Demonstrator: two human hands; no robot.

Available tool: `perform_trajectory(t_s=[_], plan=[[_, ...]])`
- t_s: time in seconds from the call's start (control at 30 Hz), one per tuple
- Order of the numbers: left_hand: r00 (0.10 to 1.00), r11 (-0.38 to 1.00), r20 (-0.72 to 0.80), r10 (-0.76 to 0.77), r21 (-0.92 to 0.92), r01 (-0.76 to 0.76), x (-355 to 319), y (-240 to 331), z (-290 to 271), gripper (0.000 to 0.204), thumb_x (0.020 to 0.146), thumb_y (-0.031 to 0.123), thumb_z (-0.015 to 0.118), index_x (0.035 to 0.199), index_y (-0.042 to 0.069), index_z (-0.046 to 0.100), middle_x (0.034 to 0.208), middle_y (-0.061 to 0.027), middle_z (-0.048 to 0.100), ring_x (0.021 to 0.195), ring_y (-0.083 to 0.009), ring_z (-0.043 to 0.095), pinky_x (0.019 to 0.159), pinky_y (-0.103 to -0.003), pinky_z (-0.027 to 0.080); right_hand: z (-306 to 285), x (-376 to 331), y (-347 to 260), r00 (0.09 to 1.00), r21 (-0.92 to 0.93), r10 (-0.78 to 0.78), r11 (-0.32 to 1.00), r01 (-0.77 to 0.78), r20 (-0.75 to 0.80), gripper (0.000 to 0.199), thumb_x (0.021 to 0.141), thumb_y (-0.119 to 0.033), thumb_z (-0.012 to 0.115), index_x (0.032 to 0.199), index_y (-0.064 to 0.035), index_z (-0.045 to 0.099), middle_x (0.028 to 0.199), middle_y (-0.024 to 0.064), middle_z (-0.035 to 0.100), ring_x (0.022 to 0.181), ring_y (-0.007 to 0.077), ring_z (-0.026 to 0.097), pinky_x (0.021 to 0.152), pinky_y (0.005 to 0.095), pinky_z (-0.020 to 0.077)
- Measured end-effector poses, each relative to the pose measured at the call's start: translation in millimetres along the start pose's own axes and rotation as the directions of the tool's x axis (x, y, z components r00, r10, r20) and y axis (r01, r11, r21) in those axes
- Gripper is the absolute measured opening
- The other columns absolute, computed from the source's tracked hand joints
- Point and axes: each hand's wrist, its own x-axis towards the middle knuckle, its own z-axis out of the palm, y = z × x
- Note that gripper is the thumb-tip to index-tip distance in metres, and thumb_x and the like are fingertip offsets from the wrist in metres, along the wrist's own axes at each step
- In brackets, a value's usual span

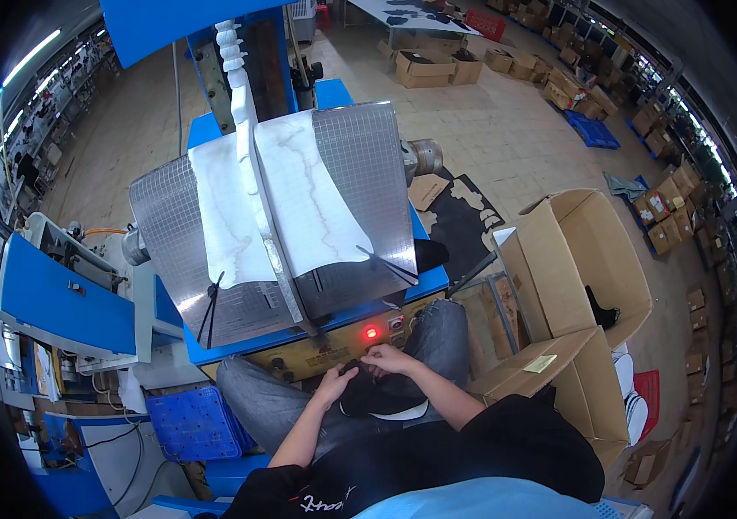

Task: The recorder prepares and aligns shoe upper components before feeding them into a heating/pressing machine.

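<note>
In my lap lies a black shoe upper [379,396], soft-looking and with a white lower edge. My left hand [331,383] pinches its edge on the left side. Close beside it, my right hand [387,360] has its fingers closed on the upper's top edge; the fingertips are partly hidden. Just beyond my hands, a red lamp [372,332] glows on the yellowish front panel [321,356] of a blue machine. Above that panel sit curved metal plates [360,164] with a grid pattern, covered partly by white cloth [317,208]. A white-wrapped bar [252,164] runs down between them.
An open cardboard box [559,259] stands at my right with a black piece [602,309] inside. Dark cut sheets [459,221] lie on the floor beyond. A blue plastic crate [197,424] is at my left, near a blue machine cabinet [66,294]. Black cords [210,311] hang over the plates.
</note>
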Motion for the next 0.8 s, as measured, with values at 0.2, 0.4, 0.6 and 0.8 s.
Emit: perform_trajectory(t_s=[0.2,0.4,0.6,0.8], plan=[[1.0,1.0,0.012,-0.008,0.005,0.008,5,-8,-1,0.046,0.091,0.03,0.06,0.12,-0.006,0.054,0.108,-0.0119,0.062,0.097,-0.017,0.058,0.087,-0.026,0.044,-1,-2,-5,0.998,0.023,0.035,0.999,-0.036,0.049,0.036,0.093,-0.035,0.058,0.1,-0.0003,0.059,0.084,0.0116,0.064,0.068,0.0173,0.065,0.06,0.0274,0.0527],[1.0,0.999,0.002,0.023,0.034,-0.023,1,-4,-1,0.047,0.091,0.03,0.06,0.12,-0.006,0.054,0.108,-0.0124,0.062,0.097,-0.0169,0.058,0.086,-0.026,0.044,0,-4,-9,0.999,0.019,0.031,0.999,-0.032,0.036,0.035,0.093,-0.035,0.058,0.099,-0.0002,0.059,0.083,0.0114,0.064,0.067,0.0172,0.065,0.059,0.0276,0.0527],[0.999,0.999,-0.037,0.007,0.043,-0.005,-2,-5,-2,0.048,0.091,0.031,0.06,0.119,-0.007,0.054,0.108,-0.013,0.062,0.097,-0.0172,0.058,0.087,-0.026,0.044,2,-5,-14,0.997,0.0,0.049,0.999,-0.049,0.052,0.035,0.093,-0.035,0.058,0.099,-0.0005,0.059,0.082,0.0114,0.064,0.066,0.0172,0.065,0.058,0.0281,0.0527],[1.0,1.0,-0.026,0.01,0.008,-0.01,-2,-5,-2,0.047,0.089,0.034,0.061,0.115,-0.005,0.057,0.104,-0.0154,0.065,0.097,-0.0215,0.061,0.086,-0.03,0.045,3,2,-2,1.0,0.01,-0.004,1.0,0.004,0.024,0.036,0.092,-0.039,0.057,0.097,-0.003,0.06,0.078,0.0088,0.065,0.063,0.0163,0.065,0.052,0.0291,0.0519]])
